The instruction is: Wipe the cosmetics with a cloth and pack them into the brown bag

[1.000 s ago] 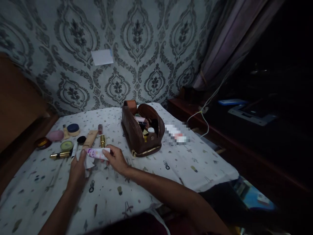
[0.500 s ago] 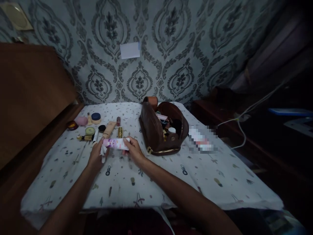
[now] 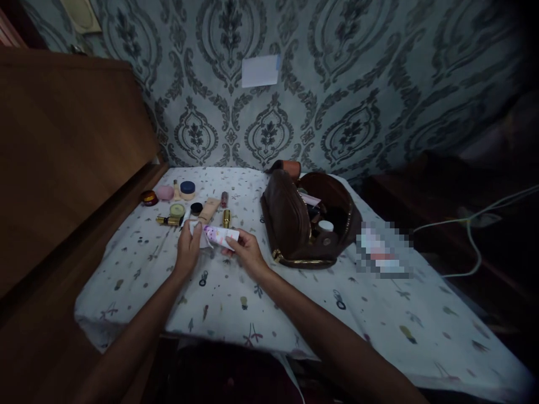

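A white tube with purple print is held above the patterned cloth, tilted slightly down to the right. My right hand pinches its right end. At its left end my left hand is closed on a white wipe or tissue, which touches the tube. Just behind my hands lie a beige tube, a gold lipstick, a black-lidded jar and a green round jar. An open brown bag with cosmetics inside stands to the right.
Farther left on the cloth are a blue-lidded jar, a pink item and an amber jar. A blurred-out item lies right of the bag. A wooden cabinet borders the left side; a pale cable hangs at right.
The view has shifted, so the scene sits farther right. The tube has tilted down at its right end, and more of the white wipe shows at its left end.
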The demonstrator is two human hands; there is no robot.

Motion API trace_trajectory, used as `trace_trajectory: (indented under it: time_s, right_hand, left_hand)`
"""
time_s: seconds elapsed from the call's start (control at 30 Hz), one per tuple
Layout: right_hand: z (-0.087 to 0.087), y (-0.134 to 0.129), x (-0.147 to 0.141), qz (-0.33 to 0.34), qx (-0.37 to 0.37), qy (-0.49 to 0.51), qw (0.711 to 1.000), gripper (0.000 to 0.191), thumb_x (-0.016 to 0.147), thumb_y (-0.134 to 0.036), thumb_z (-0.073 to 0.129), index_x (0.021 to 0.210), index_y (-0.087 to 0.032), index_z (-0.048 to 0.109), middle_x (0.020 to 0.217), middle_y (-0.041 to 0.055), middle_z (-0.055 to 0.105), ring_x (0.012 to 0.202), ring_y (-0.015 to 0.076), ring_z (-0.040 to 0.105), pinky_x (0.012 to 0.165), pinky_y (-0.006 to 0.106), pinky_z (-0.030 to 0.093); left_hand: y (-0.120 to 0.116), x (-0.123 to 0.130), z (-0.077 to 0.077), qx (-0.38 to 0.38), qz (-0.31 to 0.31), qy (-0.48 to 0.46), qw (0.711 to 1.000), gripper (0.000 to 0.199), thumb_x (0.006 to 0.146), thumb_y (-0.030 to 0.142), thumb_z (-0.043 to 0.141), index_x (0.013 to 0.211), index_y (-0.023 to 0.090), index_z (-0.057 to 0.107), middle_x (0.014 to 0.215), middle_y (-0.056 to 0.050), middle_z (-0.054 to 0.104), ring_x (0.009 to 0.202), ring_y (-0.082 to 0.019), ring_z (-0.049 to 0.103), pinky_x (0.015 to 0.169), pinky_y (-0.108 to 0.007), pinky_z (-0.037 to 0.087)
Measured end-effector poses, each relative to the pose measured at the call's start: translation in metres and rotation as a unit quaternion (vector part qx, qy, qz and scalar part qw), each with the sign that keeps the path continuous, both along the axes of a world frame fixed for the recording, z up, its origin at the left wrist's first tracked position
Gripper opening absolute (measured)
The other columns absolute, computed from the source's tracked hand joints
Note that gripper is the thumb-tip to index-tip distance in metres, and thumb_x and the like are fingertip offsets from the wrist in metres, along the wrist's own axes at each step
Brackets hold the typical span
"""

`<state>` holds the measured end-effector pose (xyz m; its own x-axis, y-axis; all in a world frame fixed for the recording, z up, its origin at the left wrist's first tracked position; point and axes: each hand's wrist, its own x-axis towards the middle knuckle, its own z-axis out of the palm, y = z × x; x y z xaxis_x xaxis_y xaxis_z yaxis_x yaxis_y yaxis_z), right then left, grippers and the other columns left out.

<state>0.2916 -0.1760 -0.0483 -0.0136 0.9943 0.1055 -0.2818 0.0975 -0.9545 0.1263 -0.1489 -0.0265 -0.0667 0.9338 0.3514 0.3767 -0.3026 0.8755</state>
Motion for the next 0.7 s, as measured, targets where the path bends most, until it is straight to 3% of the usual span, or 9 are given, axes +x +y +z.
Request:
trace_trajectory:
  time_s: [0.13,0.23,0.37,0.5,0.6,0.7]
  right_hand:
    - [0.003,-0.005,-0.002,0.020,0.036,-0.071,0.997,0.031,0.079,-0.048,0.070,0.082,-0.018,0.066,0.062,-0.0002,0.064,0.052,0.0137,0.054,0.051,0.026,0.042]
    - [0.008,-0.011,-0.002,0.012,0.111,-0.159,0.981,0.031,0.085,-0.045,0.063,0.070,-0.017,0.066,0.068,0.0016,0.060,0.058,0.0139,0.053,0.055,0.026,0.040]
    - [0.009,-0.016,-0.003,-0.003,0.205,-0.247,0.947,0.034,0.093,-0.036,0.054,0.065,-0.018,0.062,0.068,0.0011,0.053,0.066,0.0149,0.052,0.063,0.027,0.038]
    - [0.007,-0.019,-0.005,0.007,0.226,-0.279,0.933,0.040,0.095,-0.035,0.050,0.058,-0.019,0.052,0.064,-0.0002,0.047,0.064,0.0147,0.047,0.063,0.027,0.035]
    - [0.013,-0.021,-0.004,0.016,0.230,-0.275,0.933,0.042,0.096,-0.038,0.049,0.059,-0.020,0.053,0.065,0.0007,0.050,0.065,0.0155,0.050,0.065,0.028,0.037]
    - [0.026,-0.024,0.000,0.018,0.232,-0.256,0.938,0.044,0.096,-0.043,0.050,0.061,-0.019,0.058,0.066,0.0015,0.054,0.067,0.0158,0.053,0.067,0.028,0.040]
  left_hand:
    - [0.002,-0.002,0.002,0.096,0.033,0.146,0.984,0.030,0.098,0.041,0.039,0.091,0.020,0.058,0.093,-0.007,0.057,0.095,-0.023,0.054,0.090,-0.036,0.042]
    - [0.000,-0.002,0.004,0.122,0.057,0.225,0.965,0.031,0.099,0.037,0.038,0.088,0.020,0.061,0.097,-0.009,0.058,0.098,-0.025,0.052,0.089,-0.037,0.042]
    - [-0.014,0.009,0.012,0.140,0.012,0.295,0.945,0.038,0.101,0.034,0.032,0.085,0.020,0.064,0.095,-0.008,0.062,0.094,-0.024,0.051,0.082,-0.035,0.042]
    - [-0.024,0.020,0.020,0.158,-0.058,0.296,0.940,0.045,0.102,0.034,0.030,0.071,0.021,0.060,0.077,-0.006,0.061,0.084,-0.022,0.052,0.080,-0.033,0.042]
    - [-0.021,0.015,0.024,0.147,-0.059,0.259,0.953,0.044,0.099,0.037,0.035,0.063,0.021,0.055,0.070,-0.005,0.058,0.077,-0.021,0.053,0.076,-0.032,0.041]
    - [-0.013,0.001,0.025,0.091,-0.052,0.191,0.976,0.044,0.092,0.043,0.042,0.054,0.021,0.048,0.058,-0.001,0.049,0.062,-0.017,0.047,0.062,-0.028,0.036]
